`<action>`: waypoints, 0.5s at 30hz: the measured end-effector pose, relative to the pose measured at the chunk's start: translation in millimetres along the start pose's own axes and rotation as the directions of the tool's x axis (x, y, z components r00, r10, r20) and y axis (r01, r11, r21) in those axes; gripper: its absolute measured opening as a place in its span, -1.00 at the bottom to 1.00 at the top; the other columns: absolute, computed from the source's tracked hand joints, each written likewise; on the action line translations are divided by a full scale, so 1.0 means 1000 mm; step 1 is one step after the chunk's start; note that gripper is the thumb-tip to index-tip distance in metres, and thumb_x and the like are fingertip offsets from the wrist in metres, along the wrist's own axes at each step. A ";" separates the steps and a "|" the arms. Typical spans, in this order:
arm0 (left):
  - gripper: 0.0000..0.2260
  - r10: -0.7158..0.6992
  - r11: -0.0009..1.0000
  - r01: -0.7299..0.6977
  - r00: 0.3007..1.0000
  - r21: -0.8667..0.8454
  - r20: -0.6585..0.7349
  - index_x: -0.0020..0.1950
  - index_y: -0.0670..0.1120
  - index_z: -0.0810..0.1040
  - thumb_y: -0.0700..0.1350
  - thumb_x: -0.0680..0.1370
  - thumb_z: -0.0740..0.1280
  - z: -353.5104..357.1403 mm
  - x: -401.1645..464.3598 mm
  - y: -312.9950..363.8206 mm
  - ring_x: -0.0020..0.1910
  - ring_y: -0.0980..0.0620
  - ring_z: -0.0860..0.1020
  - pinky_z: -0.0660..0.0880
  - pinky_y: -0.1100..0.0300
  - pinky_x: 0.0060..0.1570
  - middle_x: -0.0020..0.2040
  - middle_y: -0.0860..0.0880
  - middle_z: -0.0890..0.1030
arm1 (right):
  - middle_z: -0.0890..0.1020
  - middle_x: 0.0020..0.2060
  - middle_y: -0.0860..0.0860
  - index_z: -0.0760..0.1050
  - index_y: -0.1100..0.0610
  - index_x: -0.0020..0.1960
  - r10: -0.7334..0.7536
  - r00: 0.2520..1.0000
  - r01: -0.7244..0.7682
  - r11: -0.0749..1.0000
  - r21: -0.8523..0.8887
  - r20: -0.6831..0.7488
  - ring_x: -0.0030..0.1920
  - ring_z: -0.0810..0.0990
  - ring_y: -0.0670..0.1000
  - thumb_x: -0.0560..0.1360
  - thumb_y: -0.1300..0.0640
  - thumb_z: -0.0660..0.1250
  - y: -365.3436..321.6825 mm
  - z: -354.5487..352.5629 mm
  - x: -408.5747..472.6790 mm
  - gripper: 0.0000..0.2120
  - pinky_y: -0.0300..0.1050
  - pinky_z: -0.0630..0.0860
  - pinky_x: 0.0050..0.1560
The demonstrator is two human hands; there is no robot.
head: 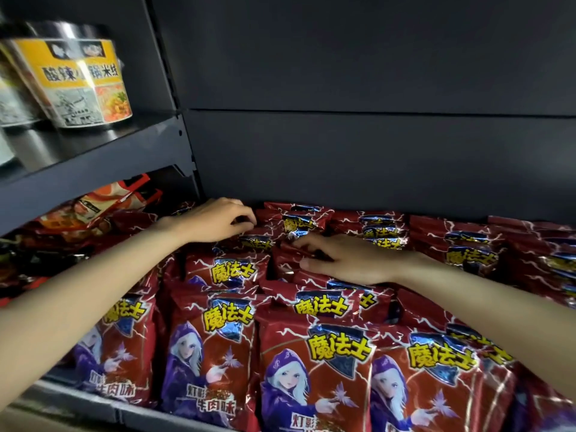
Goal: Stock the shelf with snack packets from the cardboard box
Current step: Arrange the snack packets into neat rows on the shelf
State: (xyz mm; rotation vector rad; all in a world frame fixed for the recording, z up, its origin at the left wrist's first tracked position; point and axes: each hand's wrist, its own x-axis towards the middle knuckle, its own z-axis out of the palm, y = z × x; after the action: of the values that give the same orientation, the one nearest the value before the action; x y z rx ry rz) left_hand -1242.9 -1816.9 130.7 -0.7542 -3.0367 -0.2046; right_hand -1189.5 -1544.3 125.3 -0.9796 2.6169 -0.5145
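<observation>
Rows of red snack packets [314, 378] with yellow lettering and a purple-hooded figure stand upright on the dark lower shelf [93, 403], filling it from front to back. My left hand [212, 219] reaches to the rear left, its fingers curled onto the top edge of a back-row packet [249, 241]. My right hand [343, 260] lies palm down over the middle rows, thumb and fingers pinching the top of a packet [288, 255]. The cardboard box is not in view.
Instant noodle cups [87, 85] stand on the upper left shelf [103, 157]. Other red and orange packets [96, 207] lie in the neighbouring bay at left. A dark back panel [374, 120] rises behind the packets.
</observation>
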 end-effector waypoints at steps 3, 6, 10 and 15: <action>-0.79 0.020 0.995 -0.006 0.990 -0.101 0.136 0.14 0.07 0.62 0.04 0.55 0.31 -0.012 0.003 -0.002 -0.10 0.35 0.57 0.44 0.43 -0.05 0.01 0.24 0.62 | 0.45 0.33 -0.15 0.30 -0.08 0.43 -0.090 0.996 0.090 0.996 -0.010 -0.005 0.27 0.43 -0.15 0.60 -0.17 0.08 -0.009 0.000 -0.008 -0.57 -0.24 0.35 0.24; -0.82 0.035 0.985 0.004 0.974 -0.170 0.223 0.11 0.14 0.62 0.04 0.54 0.33 -0.021 0.001 0.002 -0.30 0.17 0.63 0.52 0.33 -0.18 -0.06 0.17 0.66 | 0.47 0.31 -0.17 0.36 -0.06 0.39 -0.155 0.988 0.155 0.987 -0.030 -0.013 0.26 0.41 -0.22 0.61 -0.14 0.06 -0.014 0.002 -0.013 -0.60 -0.31 0.34 0.28; -0.78 0.045 0.987 -0.006 0.969 -0.158 0.245 0.16 0.14 0.58 0.03 0.52 0.37 -0.017 -0.002 0.004 -0.37 0.05 0.62 0.49 0.36 -0.26 -0.02 0.18 0.63 | 0.45 0.32 -0.20 0.36 -0.07 0.40 -0.155 0.986 0.149 0.984 -0.095 -0.056 0.25 0.34 -0.27 0.62 -0.12 0.06 -0.018 0.003 -0.014 -0.60 -0.56 0.19 0.14; -0.75 0.072 0.997 -0.076 0.975 0.011 0.211 0.21 0.10 0.56 0.05 0.54 0.33 -0.005 0.009 0.010 -0.18 0.14 0.52 0.47 0.24 -0.14 -0.04 0.13 0.52 | 0.47 0.31 -0.18 0.38 -0.08 0.38 -0.134 0.988 0.124 0.985 -0.117 -0.079 0.28 0.40 -0.19 0.62 -0.13 0.04 -0.021 0.004 -0.012 -0.61 -0.22 0.33 0.30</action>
State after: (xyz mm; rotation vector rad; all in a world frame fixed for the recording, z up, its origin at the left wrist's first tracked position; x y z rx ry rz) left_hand -1246.1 -1804.8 136.9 -0.9429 -3.1937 -0.0999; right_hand -1166.8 -1551.7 132.7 -1.1942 2.6967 -0.4547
